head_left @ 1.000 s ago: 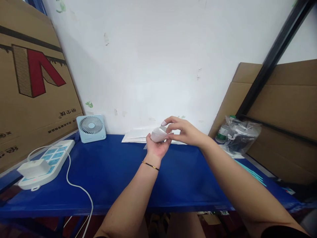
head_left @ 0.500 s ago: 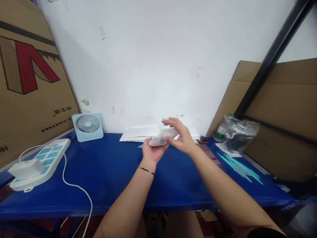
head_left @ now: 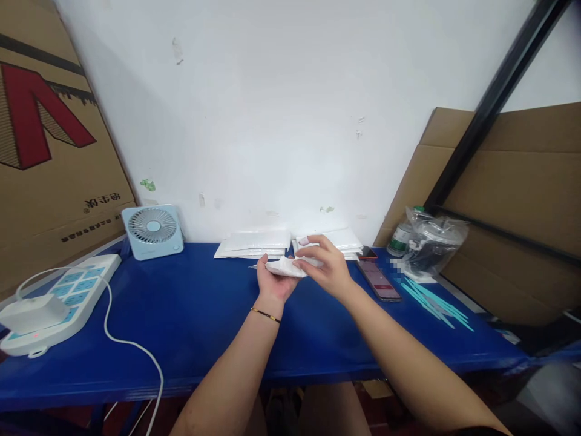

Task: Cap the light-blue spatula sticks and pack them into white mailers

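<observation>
My left hand (head_left: 272, 281) is cupped palm-up over the blue table (head_left: 190, 321), holding a small white packet (head_left: 282, 267) that lies nearly flat. My right hand (head_left: 324, 266) rests its fingers on the right end of the same packet, pinching it. Just behind both hands, against the wall, lie two stacks of white padded envelopes (head_left: 254, 243). A thin black bracelet (head_left: 265, 313) circles my left wrist.
A pale blue desk fan (head_left: 152, 231) stands at the back left; a white power strip (head_left: 54, 303) with a charger and cable lies at the left edge. A phone (head_left: 379, 281), teal strips (head_left: 436, 304), a clear bag (head_left: 433, 245) and cardboard sheets (head_left: 499, 212) fill the right.
Both hands have lowered the white packet toward the table and turned it flatter. My view has shifted right, so the phone and teal strips now show.
</observation>
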The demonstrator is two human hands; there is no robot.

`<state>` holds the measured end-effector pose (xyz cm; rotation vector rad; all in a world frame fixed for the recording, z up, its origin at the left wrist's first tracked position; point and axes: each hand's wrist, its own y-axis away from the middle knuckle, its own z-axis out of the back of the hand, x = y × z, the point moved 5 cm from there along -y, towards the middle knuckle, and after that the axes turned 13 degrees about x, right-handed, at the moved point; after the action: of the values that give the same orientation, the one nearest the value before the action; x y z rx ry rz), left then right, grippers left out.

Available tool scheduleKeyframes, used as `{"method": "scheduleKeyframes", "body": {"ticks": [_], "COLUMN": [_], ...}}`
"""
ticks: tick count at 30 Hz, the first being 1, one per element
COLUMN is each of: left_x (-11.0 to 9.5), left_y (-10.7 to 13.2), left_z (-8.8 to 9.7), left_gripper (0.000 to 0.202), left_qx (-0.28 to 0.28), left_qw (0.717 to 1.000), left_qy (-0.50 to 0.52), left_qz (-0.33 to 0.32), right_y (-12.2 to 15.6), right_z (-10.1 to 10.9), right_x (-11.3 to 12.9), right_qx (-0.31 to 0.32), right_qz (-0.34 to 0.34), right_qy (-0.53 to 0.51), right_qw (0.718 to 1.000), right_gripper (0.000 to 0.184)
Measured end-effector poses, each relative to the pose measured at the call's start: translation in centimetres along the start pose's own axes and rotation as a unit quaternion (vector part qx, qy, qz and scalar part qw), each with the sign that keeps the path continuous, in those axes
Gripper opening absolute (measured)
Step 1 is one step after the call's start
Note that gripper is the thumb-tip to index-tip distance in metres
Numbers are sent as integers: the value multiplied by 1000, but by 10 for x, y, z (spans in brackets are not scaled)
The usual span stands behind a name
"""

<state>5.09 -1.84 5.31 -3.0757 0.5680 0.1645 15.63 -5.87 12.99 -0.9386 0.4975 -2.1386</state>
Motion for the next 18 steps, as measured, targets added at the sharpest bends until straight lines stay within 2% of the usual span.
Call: {"method": "scheduleKeyframes", "body": {"ticks": [3,5,6,7,9,11,12,14,16,18], "left_x": [-4,-5,-4,-3,-1,-7,-13,-28,-44,-57], "left_y": [-4,-5,-5,-5,-6,-8,-10,-16,-22,-28], "left_z": [4,5,4,3,2,7,11,23,37,50], "left_gripper": [30,31,34,39,50,57,59,64,66,64], "left_qx": [-22,-31,-26,-20,-8,-4,-9,-27,-56,-82], "left_qw": [999,998,998,999,999,999,1000,1000,998,995], "left_qy": [-31,-41,-43,-43,-42,-30,-22,-13,-21,-37], "left_qz": [-27,-45,-38,-24,9,15,7,-9,-29,-45], "right_y": [7,10,9,6,-1,-7,-10,-14,-11,-4], "right_z": [-15,-21,-20,-14,8,39,52,74,89,100], "right_x": [8,4,-2,-11,-37,-74,-94,-139,-181,-209], "right_qx": [80,124,117,90,-15,-140,-177,-204,-167,-150], "right_qz": [90,98,78,45,-42,-137,-173,-263,-386,-431], "right_qy": [126,161,169,170,142,74,31,-41,-12,20], "right_qw": [985,974,975,980,989,978,968,942,907,890], "right_gripper": [23,26,26,26,28,35,38,37,32,26]}}
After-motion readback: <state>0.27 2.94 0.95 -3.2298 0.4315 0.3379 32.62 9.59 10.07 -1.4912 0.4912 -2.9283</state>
